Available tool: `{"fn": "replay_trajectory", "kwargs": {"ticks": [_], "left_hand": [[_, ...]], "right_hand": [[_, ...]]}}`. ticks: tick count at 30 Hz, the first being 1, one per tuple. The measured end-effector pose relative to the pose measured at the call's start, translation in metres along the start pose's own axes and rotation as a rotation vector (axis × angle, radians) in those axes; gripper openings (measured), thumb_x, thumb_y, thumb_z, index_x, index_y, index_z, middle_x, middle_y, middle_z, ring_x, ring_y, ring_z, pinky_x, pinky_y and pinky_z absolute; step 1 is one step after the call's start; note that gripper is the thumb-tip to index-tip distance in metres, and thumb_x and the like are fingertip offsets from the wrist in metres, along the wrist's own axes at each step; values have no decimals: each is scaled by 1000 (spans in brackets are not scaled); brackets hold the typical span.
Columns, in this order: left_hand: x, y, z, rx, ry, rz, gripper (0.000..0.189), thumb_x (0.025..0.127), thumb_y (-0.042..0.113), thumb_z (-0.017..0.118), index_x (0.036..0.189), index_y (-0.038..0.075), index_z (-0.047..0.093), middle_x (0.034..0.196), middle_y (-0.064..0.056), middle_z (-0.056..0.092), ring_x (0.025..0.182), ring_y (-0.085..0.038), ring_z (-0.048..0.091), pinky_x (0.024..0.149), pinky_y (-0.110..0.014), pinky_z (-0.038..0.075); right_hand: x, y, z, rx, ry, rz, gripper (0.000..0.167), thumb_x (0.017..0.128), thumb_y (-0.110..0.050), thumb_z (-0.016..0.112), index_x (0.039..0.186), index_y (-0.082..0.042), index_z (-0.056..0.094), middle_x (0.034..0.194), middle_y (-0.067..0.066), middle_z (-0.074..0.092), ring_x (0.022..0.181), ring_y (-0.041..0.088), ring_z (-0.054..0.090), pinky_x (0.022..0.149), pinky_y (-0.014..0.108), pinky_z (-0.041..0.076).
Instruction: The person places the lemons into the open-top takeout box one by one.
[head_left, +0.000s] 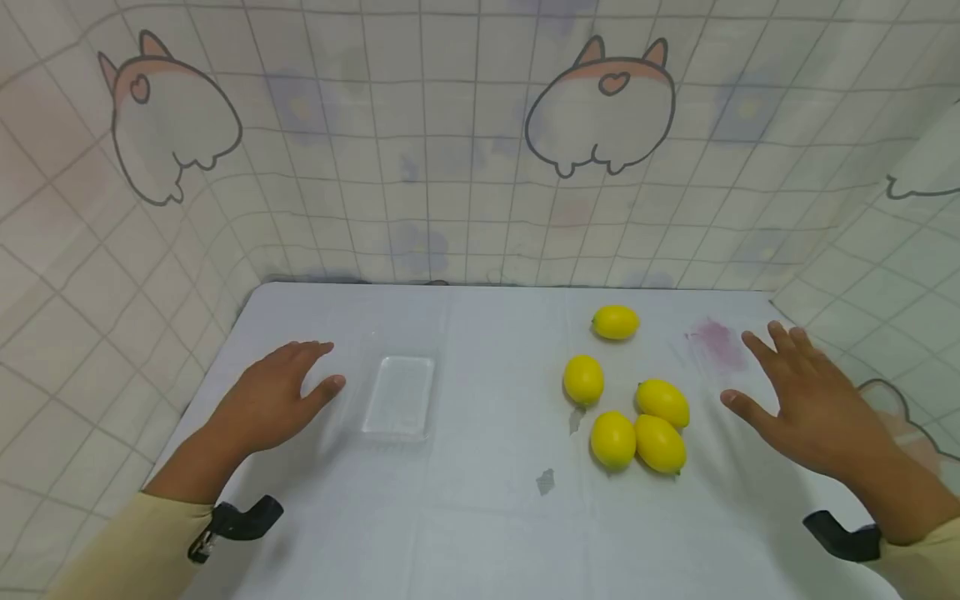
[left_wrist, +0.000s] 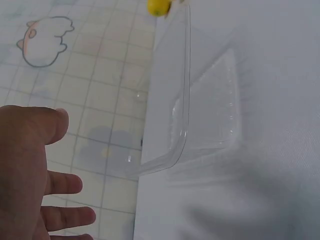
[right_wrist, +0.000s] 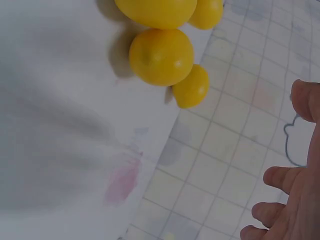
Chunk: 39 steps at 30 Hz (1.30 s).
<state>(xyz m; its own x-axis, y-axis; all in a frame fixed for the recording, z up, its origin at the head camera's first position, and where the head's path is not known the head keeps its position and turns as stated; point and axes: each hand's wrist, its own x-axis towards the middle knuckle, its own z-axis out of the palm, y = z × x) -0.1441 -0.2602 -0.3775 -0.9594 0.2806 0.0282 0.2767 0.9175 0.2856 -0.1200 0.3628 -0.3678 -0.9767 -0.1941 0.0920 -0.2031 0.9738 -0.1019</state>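
One clear container [head_left: 400, 398] sits just right of the left hand [head_left: 276, 397], fingers extended, empty | five lemons [head_left: 661, 445] (three clustered) lie left of the right hand [head_left: 816, 408], fingers spread, empty | one white table [head_left: 495, 400]

Flat white tabletop [head_left: 487, 467], faint creases. On left half: clear rectangular plastic container [head_left: 400, 398], rimmed, longer side running front to back. On right half: five bright yellow oval lemons [head_left: 613, 441]. One near far edge; second closer, toward middle; other three grouped tightly, closer still. Pinkish-purple smudge [head_left: 717, 345] toward far right corner. Two small irregular grey patches [head_left: 545, 482]: one just beside second lemon, other farther forward.
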Motion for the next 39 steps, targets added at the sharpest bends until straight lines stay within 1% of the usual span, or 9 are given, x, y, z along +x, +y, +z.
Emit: {"fn": "replay_trajectory", "kwargs": {"ticks": [2,6,11,16,20,24,30,35,39], "left_hand": [[0,-2,3,-12,-7,-13,71,105,58,45,147,1,51,147,-26,51,137,-47,43,110,-65,35],[0,-6,11,-29,-30,-49,74,104,62,43,143,0,55,143,-25,55,134,-47,48,108,-65,38],[0,-10,18,-48,-30,-62,69,105,57,46,140,-1,58,139,-24,59,130,-46,52,105,-64,42],[1,-13,24,-101,-58,-98,73,105,61,42,140,-1,57,138,-24,60,127,-45,54,102,-63,44],[3,-14,28,-123,-74,-125,63,106,52,47,140,-1,57,133,-23,62,122,-44,58,96,-61,48],[5,-15,33,-140,-77,-129,52,106,41,52,137,0,59,128,-22,65,116,-41,61,91,-59,51],[5,-17,42,-149,-67,-131,48,106,36,53,137,-1,60,130,-21,65,122,-42,58,98,-61,48],[5,-14,46,-164,-62,-133,45,105,33,54,135,0,62,131,-20,64,123,-42,57,100,-61,47],[5,-12,49,-158,-48,-127,42,104,31,55,132,1,64,130,-20,65,123,-42,57,99,-61,47]], "right_hand": [[0,-1,1,-2,-4,0,92,101,-60,53,160,2,21,162,37,11,151,51,-1,119,62,-5],[0,-1,4,5,-16,-1,92,100,-60,54,160,2,22,162,36,12,150,53,3,120,62,-4],[0,-2,6,28,-46,6,93,100,-60,55,161,1,21,162,35,16,149,55,7,118,67,1],[1,-4,9,20,-81,34,96,99,-64,54,161,1,19,160,37,18,147,57,10,115,71,5],[2,-5,10,26,-93,47,98,98,-65,54,161,1,18,161,36,17,147,58,9,114,72,6],[2,-4,12,39,-110,48,98,99,-64,53,161,2,17,161,36,15,147,58,7,113,74,7],[1,-4,17,47,-129,53,97,99,-65,52,161,2,20,162,33,16,148,56,7,107,79,16],[2,-6,20,57,-146,59,97,98,-66,52,161,1,20,162,32,19,147,56,13,103,80,21],[4,-9,23,85,-162,61,96,97,-67,53,161,-2,22,161,32,24,143,58,22,103,80,24]]}}
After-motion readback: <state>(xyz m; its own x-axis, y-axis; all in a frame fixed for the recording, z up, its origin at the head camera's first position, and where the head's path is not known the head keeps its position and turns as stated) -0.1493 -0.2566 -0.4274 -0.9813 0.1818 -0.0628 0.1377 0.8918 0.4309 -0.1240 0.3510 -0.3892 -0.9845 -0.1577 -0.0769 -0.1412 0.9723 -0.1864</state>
